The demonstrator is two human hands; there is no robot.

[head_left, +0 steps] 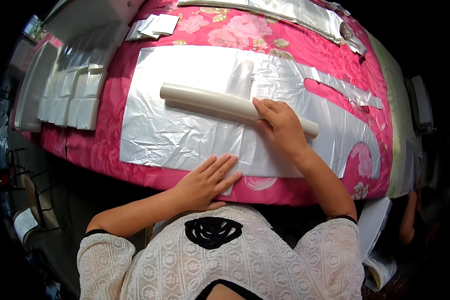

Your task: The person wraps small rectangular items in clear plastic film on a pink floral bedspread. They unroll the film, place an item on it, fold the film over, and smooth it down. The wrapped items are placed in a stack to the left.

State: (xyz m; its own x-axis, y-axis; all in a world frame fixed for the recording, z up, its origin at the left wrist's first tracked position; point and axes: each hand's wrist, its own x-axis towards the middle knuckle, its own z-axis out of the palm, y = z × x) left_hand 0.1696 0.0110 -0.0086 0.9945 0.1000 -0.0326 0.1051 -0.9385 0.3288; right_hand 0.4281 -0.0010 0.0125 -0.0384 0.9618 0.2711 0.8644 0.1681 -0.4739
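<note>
A silvery white plastic bag (180,135) lies flat across the table, with cut-out handles at its right end. On top of it rests a long off-white tube (205,98), slanting down from left to right. My right hand (281,122) grips the tube towards its right end, thumb on the near left side and fingers over the top. My left hand (207,181) lies flat on the near edge of the bag, fingers stretched out. A narrow folded strip of the film (241,80) shows beyond the tube.
Stacks of small folded white packets (80,95) fill the left end, beside a white bin wall (32,90). More packets (155,25) lie at the far left. A pile of flat silvery bags (285,15) stretches along the far side. Pink floral cloth (120,65) covers the table. Another person's arm (409,217) shows at right.
</note>
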